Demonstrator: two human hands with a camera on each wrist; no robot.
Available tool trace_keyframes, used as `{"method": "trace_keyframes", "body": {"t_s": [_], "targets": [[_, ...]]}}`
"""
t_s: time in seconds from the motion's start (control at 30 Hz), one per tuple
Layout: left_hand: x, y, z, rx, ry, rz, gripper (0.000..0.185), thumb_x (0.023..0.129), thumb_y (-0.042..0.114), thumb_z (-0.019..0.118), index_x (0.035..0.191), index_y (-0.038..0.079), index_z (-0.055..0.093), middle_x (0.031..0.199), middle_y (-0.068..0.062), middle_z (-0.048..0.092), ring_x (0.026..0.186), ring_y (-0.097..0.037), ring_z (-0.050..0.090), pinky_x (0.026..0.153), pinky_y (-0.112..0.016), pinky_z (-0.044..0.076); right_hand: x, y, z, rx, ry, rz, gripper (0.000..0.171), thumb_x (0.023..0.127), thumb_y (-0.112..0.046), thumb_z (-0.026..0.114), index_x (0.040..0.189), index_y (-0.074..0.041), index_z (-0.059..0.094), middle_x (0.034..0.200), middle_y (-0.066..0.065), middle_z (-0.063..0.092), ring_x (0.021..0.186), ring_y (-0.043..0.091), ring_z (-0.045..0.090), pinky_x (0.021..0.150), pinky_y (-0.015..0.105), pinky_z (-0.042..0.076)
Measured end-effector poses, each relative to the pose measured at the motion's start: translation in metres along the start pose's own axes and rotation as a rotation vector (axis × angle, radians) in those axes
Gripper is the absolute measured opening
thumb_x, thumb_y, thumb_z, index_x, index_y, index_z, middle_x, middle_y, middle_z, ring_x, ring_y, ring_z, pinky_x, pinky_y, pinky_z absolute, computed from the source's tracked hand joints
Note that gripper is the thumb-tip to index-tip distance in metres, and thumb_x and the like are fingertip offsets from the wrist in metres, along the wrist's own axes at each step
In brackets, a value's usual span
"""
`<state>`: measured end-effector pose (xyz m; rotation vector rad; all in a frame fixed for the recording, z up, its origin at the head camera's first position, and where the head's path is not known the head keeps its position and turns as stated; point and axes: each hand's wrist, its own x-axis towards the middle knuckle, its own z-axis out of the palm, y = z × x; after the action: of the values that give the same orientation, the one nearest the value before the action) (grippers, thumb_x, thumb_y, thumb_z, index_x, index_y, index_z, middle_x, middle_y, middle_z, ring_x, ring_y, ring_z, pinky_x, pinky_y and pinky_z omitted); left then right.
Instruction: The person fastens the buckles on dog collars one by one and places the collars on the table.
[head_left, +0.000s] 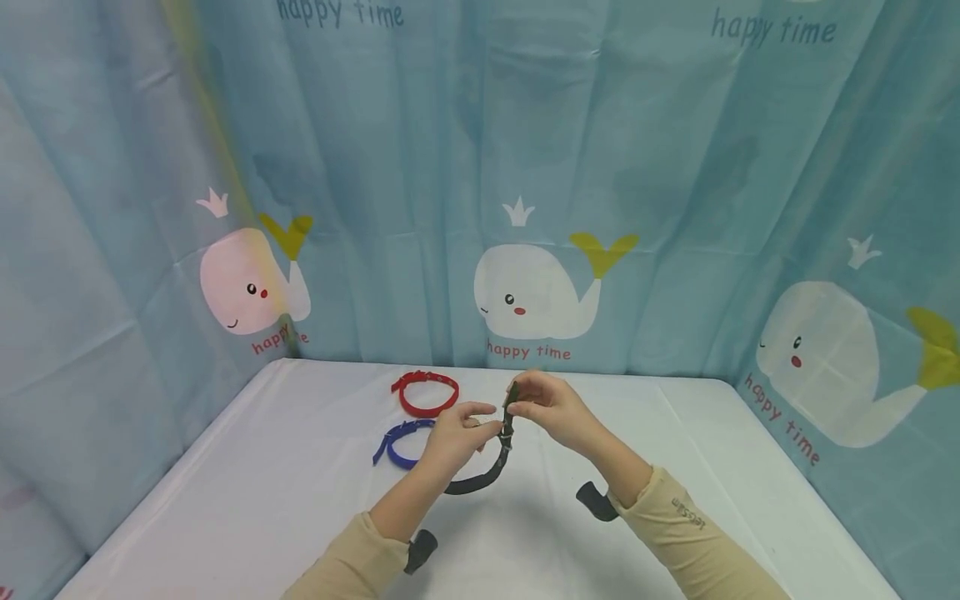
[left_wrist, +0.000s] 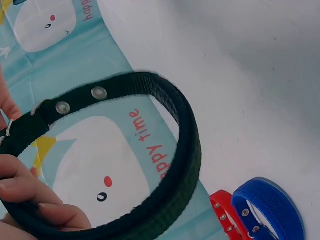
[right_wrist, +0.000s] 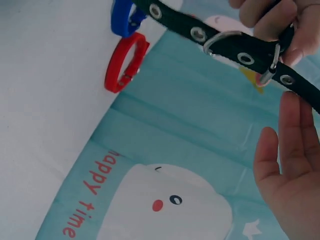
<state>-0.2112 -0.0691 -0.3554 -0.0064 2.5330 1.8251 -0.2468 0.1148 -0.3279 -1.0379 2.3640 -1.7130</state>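
A dark green pet collar [left_wrist: 187,150] with metal eyelets, a buckle and a D-ring [right_wrist: 223,42] is held up above the table, curved into a loop. My left hand [head_left: 453,437] grips it beside the buckle [right_wrist: 272,65], thumb and fingers bent round the band. At the upper end of the strap, my right hand [head_left: 555,408] pinches the tip between thumb and fingers. The strap runs through the buckle, its free end pointing up in the head view. In the right wrist view, the right hand's other fingers [right_wrist: 290,125] stretch up to the strap's edge.
A red collar [head_left: 427,412] lies buckled in a ring at the back of the white table [head_left: 225,500]. Just nearer is a blue collar [head_left: 397,454], partly behind my left hand. A blue whale-print curtain [head_left: 405,275] hangs behind the table.
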Motion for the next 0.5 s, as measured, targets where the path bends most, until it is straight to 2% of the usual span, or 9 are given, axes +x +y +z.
{"method": "trace_keyframes", "body": {"t_s": [0.1, 0.2, 0.27, 0.37, 0.5], "targets": [[0.0005, 0.0011, 0.001, 0.036, 0.02, 0.014, 0.044, 0.086, 0.02, 0.072, 0.124, 0.002, 0.061, 0.065, -0.004, 0.059, 0.069, -0.018, 0.053, 0.062, -0.032, 0.042, 0.0003, 0.0021, 0.0019, -0.024, -0.005, -0.004, 0.014, 0.091, 0.0, 0.064, 0.103, 0.006, 0.059, 0.096, 0.009, 0.062, 0.09, 0.019, 0.063, 0.083, 0.033, 0.052], [0.0002, 0.0021, 0.0019, 0.078, 0.057, 0.035, 0.046, 0.083, 0.018, 0.073, 0.125, 0.004, 0.06, 0.078, -0.005, 0.067, 0.077, -0.02, 0.06, 0.069, -0.039, 0.05, 0.0004, 0.0035, 0.0045, -0.026, -0.026, -0.007, 0.015, 0.092, 0.0, 0.063, 0.104, 0.006, 0.059, 0.096, 0.009, 0.062, 0.091, 0.02, 0.065, 0.084, 0.034, 0.053], [-0.0004, 0.0029, 0.0026, 0.092, 0.077, 0.046, 0.047, 0.083, 0.018, 0.072, 0.126, 0.004, 0.058, 0.085, -0.007, 0.07, 0.082, -0.022, 0.062, 0.074, -0.043, 0.051, 0.0004, 0.0041, 0.0064, -0.047, -0.025, 0.003, 0.015, 0.092, -0.002, 0.064, 0.105, 0.005, 0.06, 0.096, 0.008, 0.063, 0.092, 0.02, 0.065, 0.084, 0.035, 0.053], [-0.0023, 0.0045, 0.003, 0.049, 0.078, 0.055, 0.05, 0.085, 0.015, 0.067, 0.131, 0.002, 0.053, 0.081, -0.005, 0.066, 0.079, -0.02, 0.059, 0.073, -0.042, 0.05, -0.0002, 0.0056, 0.0085, -0.088, 0.0, 0.021, 0.015, 0.092, -0.005, 0.065, 0.105, 0.002, 0.061, 0.095, 0.007, 0.064, 0.092, 0.021, 0.063, 0.082, 0.034, 0.053], [-0.0037, 0.004, 0.0013, -0.061, 0.03, 0.086, 0.056, 0.083, 0.008, 0.056, 0.136, -0.003, 0.044, 0.065, 0.0, 0.052, 0.07, -0.017, 0.049, 0.07, -0.036, 0.04, -0.0005, 0.0079, 0.0101, -0.085, 0.014, 0.016, 0.016, 0.093, -0.005, 0.064, 0.106, 0.003, 0.06, 0.098, 0.012, 0.065, 0.094, 0.024, 0.062, 0.08, 0.033, 0.051]]}}
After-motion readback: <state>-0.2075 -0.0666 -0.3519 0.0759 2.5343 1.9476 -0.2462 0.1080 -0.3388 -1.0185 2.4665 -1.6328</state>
